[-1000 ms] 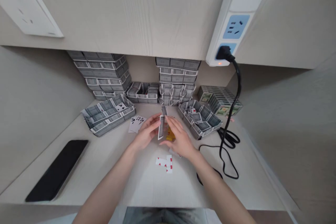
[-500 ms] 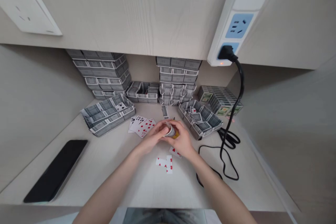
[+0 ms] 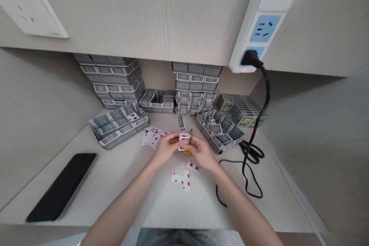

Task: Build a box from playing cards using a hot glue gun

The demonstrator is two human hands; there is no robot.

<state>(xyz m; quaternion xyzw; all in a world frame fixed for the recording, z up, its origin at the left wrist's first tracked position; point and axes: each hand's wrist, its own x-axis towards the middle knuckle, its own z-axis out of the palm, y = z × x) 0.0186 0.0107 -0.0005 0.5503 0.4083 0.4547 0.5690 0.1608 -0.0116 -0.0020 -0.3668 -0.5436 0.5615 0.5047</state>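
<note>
Between my fingertips a playing card (image 3: 183, 142) is bent over on itself, its patterned back partly showing. My left hand (image 3: 167, 147) grips its left side, and my right hand (image 3: 201, 152) pinches it from the right. Behind and below the card lies a yellow tool (image 3: 186, 152), mostly hidden by my hands. A folded card with red hearts (image 3: 193, 167) lies just below my right hand. Nearer to me, two folded strips of red-marked card (image 3: 186, 180) rest together. Left of my left hand is a fan of playing cards (image 3: 151, 136).
Open boxes made of folded cards stand left (image 3: 121, 126) and right (image 3: 220, 130). Stacked card boxes (image 3: 196, 84) line the back. A black phone (image 3: 62, 186) lies at left. A black cable (image 3: 266, 84) runs from the power strip (image 3: 262, 27) down to the desk at right.
The curled card has turned more upright and been bent over between my fingers. My right hand has shifted slightly right and down, uncovering more of the hearts card.
</note>
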